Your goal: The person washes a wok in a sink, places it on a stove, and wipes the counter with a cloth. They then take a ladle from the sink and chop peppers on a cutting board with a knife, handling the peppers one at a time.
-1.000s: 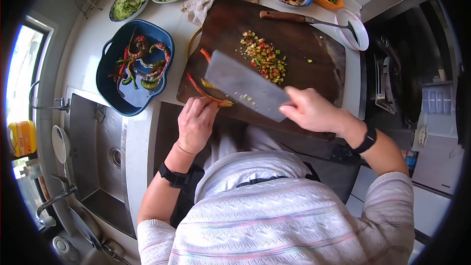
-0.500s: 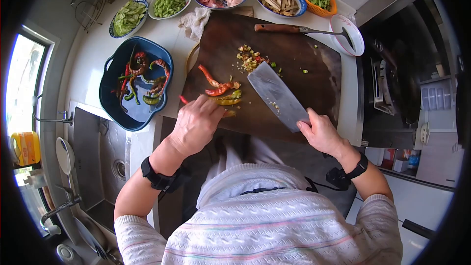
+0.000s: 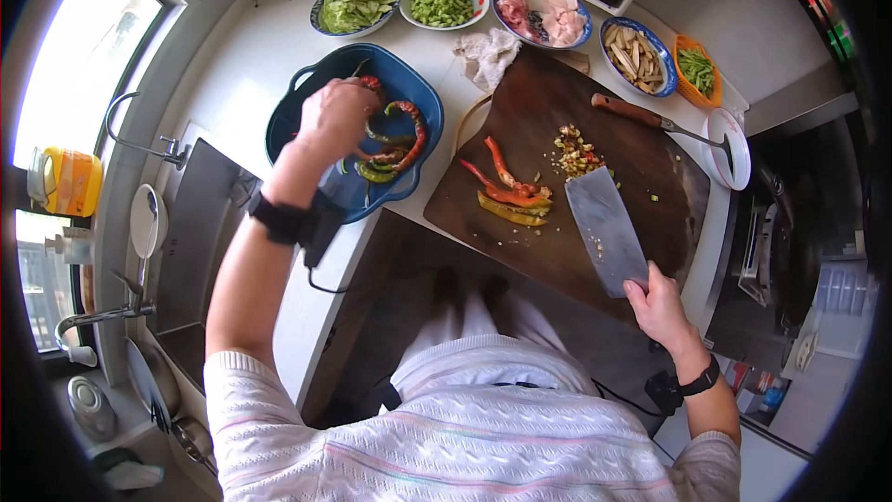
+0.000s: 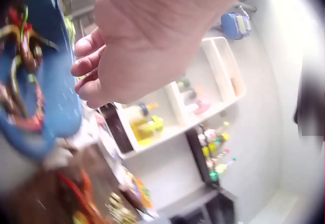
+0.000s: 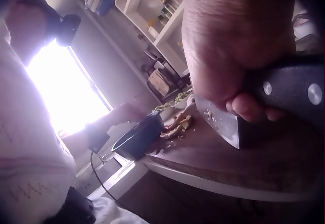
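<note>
My left hand (image 3: 339, 116) is over the blue basin (image 3: 412, 84), its loosely bent fingers near the long red and green chili peppers (image 3: 420, 135) inside. Nothing shows in its fingers (image 4: 89, 61) in the left wrist view. My right hand (image 3: 662, 297) grips the cleaver (image 3: 604, 223) by its dark riveted handle (image 5: 294, 89). Bits of chili stick to the blade, which lies low over the wooden cutting board (image 3: 548, 93). Left of the blade are red chili pieces (image 3: 502, 163) and yellow-green ones (image 3: 511, 212). A chopped chili pile (image 3: 574, 151) lies beyond the blade tip.
A wooden-handled spatula (image 3: 627, 110) stretches from the board to a white bowl (image 3: 737, 153). Plates of cut greens (image 3: 358, 2), meat (image 3: 564, 20) and pale strips (image 3: 635, 56) line the back, near a crumpled cloth (image 3: 488, 54). The sink (image 3: 200, 232) is at left.
My left hand has left the chili pieces on the board and moved up and left to the basin. The cleaver has shifted right, away from those pieces. The head view has swung left.
</note>
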The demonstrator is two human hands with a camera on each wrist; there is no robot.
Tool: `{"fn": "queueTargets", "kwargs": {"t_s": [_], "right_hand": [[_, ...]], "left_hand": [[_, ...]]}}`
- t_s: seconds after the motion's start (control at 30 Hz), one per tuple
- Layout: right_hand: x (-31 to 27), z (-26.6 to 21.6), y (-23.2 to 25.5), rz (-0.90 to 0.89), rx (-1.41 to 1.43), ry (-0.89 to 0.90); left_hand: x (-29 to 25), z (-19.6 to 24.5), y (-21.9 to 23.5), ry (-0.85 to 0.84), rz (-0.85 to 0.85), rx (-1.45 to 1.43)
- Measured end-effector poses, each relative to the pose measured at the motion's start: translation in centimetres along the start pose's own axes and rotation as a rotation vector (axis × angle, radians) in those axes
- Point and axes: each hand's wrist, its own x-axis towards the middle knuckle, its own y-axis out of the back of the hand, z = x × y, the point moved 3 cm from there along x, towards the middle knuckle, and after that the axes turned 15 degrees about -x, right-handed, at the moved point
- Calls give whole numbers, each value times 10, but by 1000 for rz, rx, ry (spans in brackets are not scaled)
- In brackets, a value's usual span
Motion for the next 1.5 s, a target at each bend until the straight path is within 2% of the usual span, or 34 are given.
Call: {"fn": "queueTargets", "kwargs": {"t_s": [0.13, 0.2, 0.27, 0.37, 0.4, 0.5, 0.53, 0.6, 0.73, 0.8, 0.87, 0.9, 0.93, 1.0, 1.03, 1.07, 1.1, 1.2, 1.23, 1.27, 1.33, 1.43, 1.5], "right_hand": [[2, -4, 4, -12, -37, 35], [2, -4, 3, -15, -35, 42], [3, -4, 3, -15, -26, 45], [2, -3, 2, -24, -24, 19], [2, -3, 2, -22, -23, 21], [3, -4, 3, -24, -22, 26], [3, -5, 4, -24, -21, 30], [4, -5, 4, -20, -31, 32], [4, -9, 6, -7, -19, 31], [3, -7, 6, 1, -17, 26], [3, -6, 6, 13, -12, 23], [4, -7, 6, -5, 12, 28], [6, -7, 7, -24, 32, 36], [7, -6, 8, -31, 29, 28], [7, -6, 8, -36, 26, 28], [9, -4, 8, -36, 20, 27], [11, -3, 6, -14, 15, 61], [10, -4, 10, -11, 13, 72], [11, -4, 10, -37, 48, 55], [11, -3, 10, -64, 86, 38], [12, 2, 10, -95, 83, 15], [18, 5, 15, -132, 128, 23], [25, -5, 27, -180, 169, 44]], "left_hand": [[9, -34, -12, 49, 50, 43], [11, -37, -16, 95, -51, 112], [11, -41, -15, 88, -33, 95], [7, -34, -4, 150, 126, 27], [5, -26, -3, 150, 126, 26], [3, -4, -18, -121, -122, -41], [1, 2, -27, -202, -114, -16], [4, 8, -32, 14, -338, 50], [5, 1, -30, -58, -449, 103], [4, 1, -1, -163, -224, -151], [0, 0, 25, 11, -92, -535], [-2, -3, 29, 5, -20, -503], [-2, 0, 33, 1, -20, -504], [-8, 13, 45, 262, -37, -676], [-6, 1, 36, 113, 79, -571], [-9, 6, 36, 112, 80, -577], [-14, 17, 42, 20, 196, -503], [-46, 78, 45, -178, 435, -382], [-59, 97, 30, -230, 425, -399], [-73, 121, 12, -407, 441, -295], [-97, 150, -34, -470, 351, -364], [-107, 159, -89, -423, 310, -432], [-109, 162, -102, -398, 321, -447]]}}
